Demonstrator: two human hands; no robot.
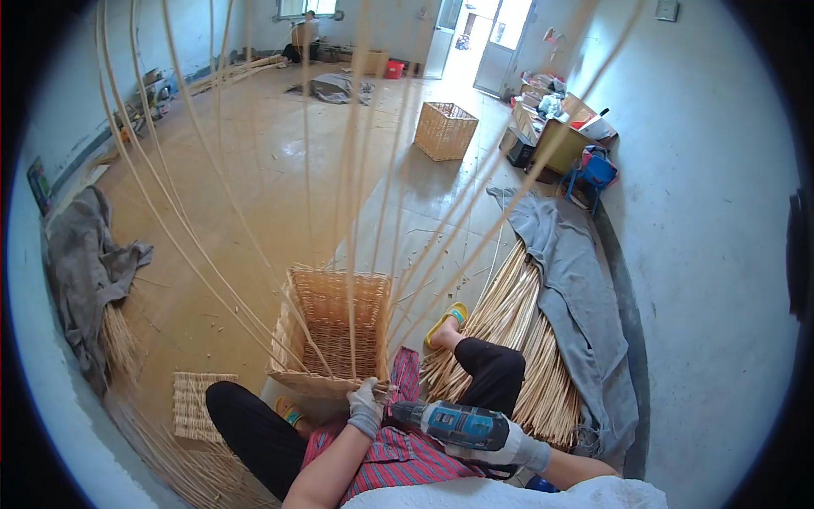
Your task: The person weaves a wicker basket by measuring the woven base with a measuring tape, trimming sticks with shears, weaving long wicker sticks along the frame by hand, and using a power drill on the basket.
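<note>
A square wicker basket [343, 294] stands between my knees with its open top facing up. Long pale wicker rods [222, 187] rise from its edges and fan out past the camera. My left hand [365, 407], in a whitish glove, is closed on the near right corner of the rim. In my right hand [515, 450], also gloved, is a blue and black cordless drill [465, 426]. Its chuck points left at that corner, close to my left fingers. Whether the tip touches the wicker I cannot tell.
Wicker rods [496, 335] lie in a bundle on the right, partly under a grey cloth [577, 297]. A woven panel [199, 405] lies left. Another basket [445, 134] stands farther off, near a cluttered table [560, 146]. A person [303, 36] sits at the back.
</note>
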